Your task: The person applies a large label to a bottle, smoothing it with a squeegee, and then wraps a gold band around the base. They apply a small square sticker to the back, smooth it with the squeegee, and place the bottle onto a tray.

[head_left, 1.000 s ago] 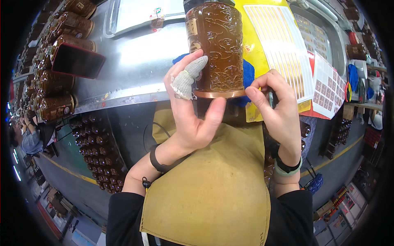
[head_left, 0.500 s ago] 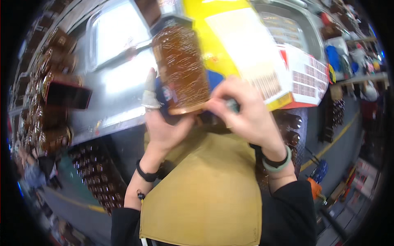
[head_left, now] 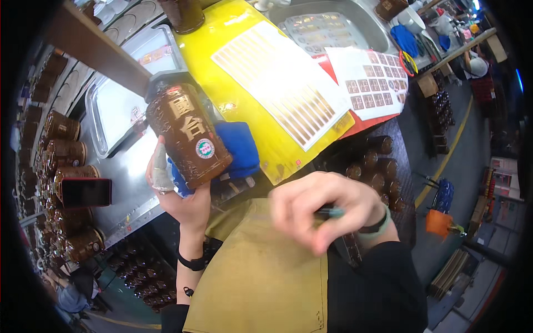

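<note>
A brown glazed bottle [head_left: 186, 133] lies tilted in front of me, with raised gold lettering and a round green and white sticker near its base. Under and beside its base is a blue cloth [head_left: 239, 147]. My left hand [head_left: 183, 208] is closed round the base end, its thumb along the left side; one finger wears a pale wrapping. Away from the bottle, above my apron [head_left: 261, 266], my right hand [head_left: 327, 208] is curled and partly blurred. A thin teal tool [head_left: 331, 212] shows between its fingers, mostly hidden.
A yellow sheet [head_left: 266, 158] bears a white sheet of gold strips [head_left: 294, 105]. Beyond it lies a sticker sheet [head_left: 369, 91]. At left are a clear tray [head_left: 102, 130], a black phone [head_left: 86, 192] and several brown bottles [head_left: 83, 244]. A metal basin [head_left: 369, 19] stands at the far side.
My right hand has left the bottle's base and drawn back toward me. The bottle has turned, so its lettering and sticker show. The whole view has shifted.
</note>
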Available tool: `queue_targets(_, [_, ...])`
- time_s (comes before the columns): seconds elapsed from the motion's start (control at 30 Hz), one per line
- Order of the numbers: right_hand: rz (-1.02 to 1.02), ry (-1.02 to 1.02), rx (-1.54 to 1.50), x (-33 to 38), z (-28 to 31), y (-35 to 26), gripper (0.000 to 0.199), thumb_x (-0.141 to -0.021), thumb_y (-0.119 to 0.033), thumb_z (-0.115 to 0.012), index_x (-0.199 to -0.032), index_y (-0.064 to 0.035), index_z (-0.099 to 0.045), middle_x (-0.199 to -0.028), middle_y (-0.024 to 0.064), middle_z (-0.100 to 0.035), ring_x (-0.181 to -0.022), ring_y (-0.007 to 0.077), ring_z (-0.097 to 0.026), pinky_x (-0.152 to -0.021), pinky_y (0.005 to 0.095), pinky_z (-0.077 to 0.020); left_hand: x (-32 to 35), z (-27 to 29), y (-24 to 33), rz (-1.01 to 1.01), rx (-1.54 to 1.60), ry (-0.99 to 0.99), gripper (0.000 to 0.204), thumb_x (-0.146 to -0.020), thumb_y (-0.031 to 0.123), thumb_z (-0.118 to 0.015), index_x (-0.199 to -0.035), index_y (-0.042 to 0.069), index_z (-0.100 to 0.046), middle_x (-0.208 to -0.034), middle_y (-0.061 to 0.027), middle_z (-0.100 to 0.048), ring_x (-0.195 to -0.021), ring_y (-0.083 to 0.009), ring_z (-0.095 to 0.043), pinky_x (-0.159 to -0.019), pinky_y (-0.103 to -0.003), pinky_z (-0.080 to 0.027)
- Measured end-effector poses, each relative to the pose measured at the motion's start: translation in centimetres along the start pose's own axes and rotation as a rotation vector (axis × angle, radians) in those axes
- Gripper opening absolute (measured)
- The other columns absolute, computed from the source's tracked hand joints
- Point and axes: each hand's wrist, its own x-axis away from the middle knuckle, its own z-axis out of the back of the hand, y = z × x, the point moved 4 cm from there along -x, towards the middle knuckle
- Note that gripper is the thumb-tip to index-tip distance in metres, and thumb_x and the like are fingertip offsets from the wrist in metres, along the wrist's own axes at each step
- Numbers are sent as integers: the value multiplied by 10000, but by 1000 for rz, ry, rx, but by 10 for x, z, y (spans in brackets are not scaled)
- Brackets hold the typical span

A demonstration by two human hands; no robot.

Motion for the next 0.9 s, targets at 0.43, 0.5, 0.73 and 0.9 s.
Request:
queue_targets(0.43, [-1012,1146,790,296,249,204,494,-852,-353,-767,-1207,-16,-701,-1205,218,-708,-1217,353,-631,-1001,409,-508,8,-1,-6,-95,-28,0,635,-856,-28,-760,-1438,-72,-510,-1451,-198,-575,-1325,-302,-561,-1144,-416,-400])
queue_targets(0.5, [-421,1127,914,280,309,246,632,-888,-438,-709,-1404,-92,-597,-1379,165,-641,-1359,323,-541,-1096,453,-438,8,-1,-9,-88,-65,-13,629,-860,-29,-756,-1438,-71,-512,-1451,-199,-576,-1325,-299,-560,-1146,-416,-398])
queue_targets(0.73, [-622,935,1211,287,337,232,559,-922,-376,-650,-1405,-101,-602,-1375,160,-645,-1331,311,-564,-1082,435,-451,11,1,-4,-77,-133,-24,613,-863,-34,-747,-1431,-71,-521,-1445,-194,-583,-1326,-285,-559,-1144,-408,-394])
queue_targets(0.9, [-779,809,1436,274,340,231,512,-946,-332,-608,-1406,-107,-606,-1373,156,-648,-1310,302,-580,-1073,422,-460,8,-1,-1,-98,-145,-23,590,-892,-15,-726,-1441,-64,-516,-1432,-186,-592,-1312,-288,-568,-1133,-408,-402])
